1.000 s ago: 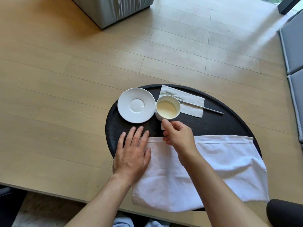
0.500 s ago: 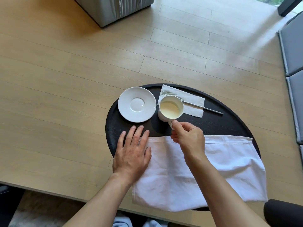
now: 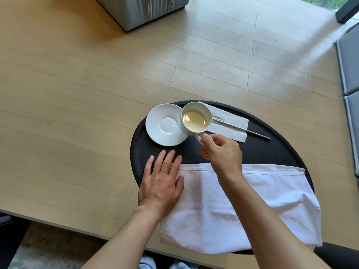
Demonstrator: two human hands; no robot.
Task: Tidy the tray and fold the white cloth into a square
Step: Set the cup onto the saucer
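A round black tray (image 3: 260, 150) sits on a pale wooden table. My right hand (image 3: 221, 152) pinches the handle of a white cup (image 3: 196, 118) of pale liquid, lifted and overlapping the right edge of the empty white saucer (image 3: 165, 125). A white cloth (image 3: 240, 208) lies spread over the tray's near half and hangs past its front edge. My left hand (image 3: 161, 183) rests flat, fingers apart, on the cloth's left corner and the tray. Behind the cup a paper napkin (image 3: 229, 123) carries a metal utensil (image 3: 244, 129).
The wooden table (image 3: 77, 113) stretches far to the left and behind the tray. A grey upholstered block (image 3: 143, 8) stands at the far edge. Grey cushions (image 3: 349, 65) line the right side. A dark seat corner (image 3: 338, 257) shows at bottom right.
My right hand has raised the cup by its handle and carried it up and left, so it now overlaps the saucer's edge. My left hand has stayed on the cloth.
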